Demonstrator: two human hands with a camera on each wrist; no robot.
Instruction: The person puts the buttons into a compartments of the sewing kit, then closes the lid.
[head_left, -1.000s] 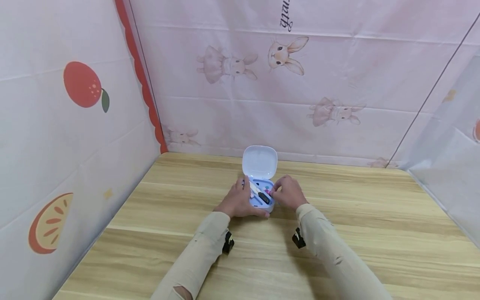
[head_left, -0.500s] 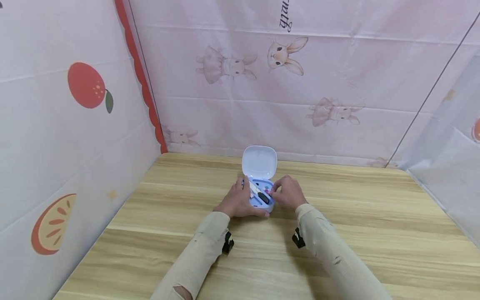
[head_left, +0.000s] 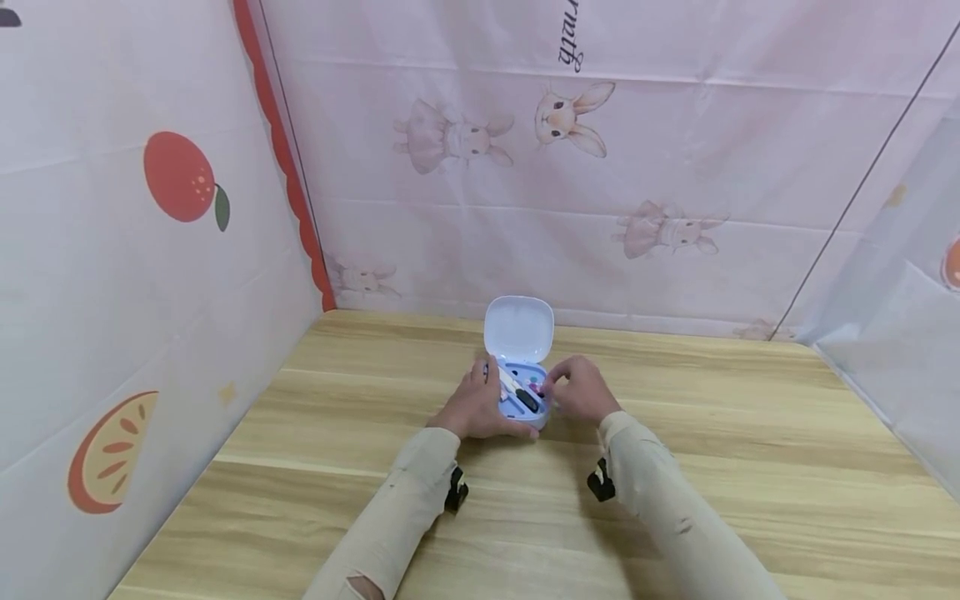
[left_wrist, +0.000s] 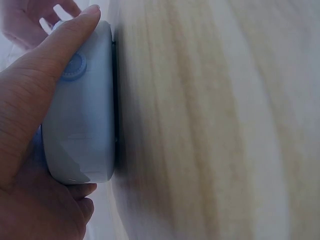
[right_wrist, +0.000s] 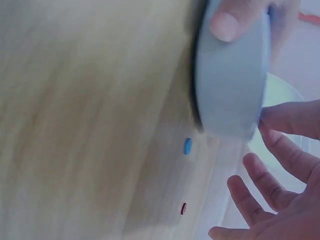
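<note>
A small pale-blue box [head_left: 543,418] stands on the table with its white lid [head_left: 519,329] raised. My left hand [head_left: 476,406] grips the box from the left, thumb along the front wall beside a round blue catch [left_wrist: 75,66]. Inside lies a slim white tool with a black end [head_left: 527,400], among small pink and pale pieces [head_left: 535,387]. My right hand [head_left: 583,392] has thumb and index fingertips together at the box's right rim, the other fingers spread. I cannot tell whether a small piece is between those fingertips.
In the right wrist view, a small blue piece [right_wrist: 187,146] and a small dark red piece [right_wrist: 183,208] lie on the wooden table [head_left: 720,467] beyond the box. A printed cloth [head_left: 660,275] hangs behind the table, with another [head_left: 247,308] at the left.
My right hand has shifted slightly to the right, and more of the small pieces in the box show beside its fingertips. The left hand keeps its grip on the box.
</note>
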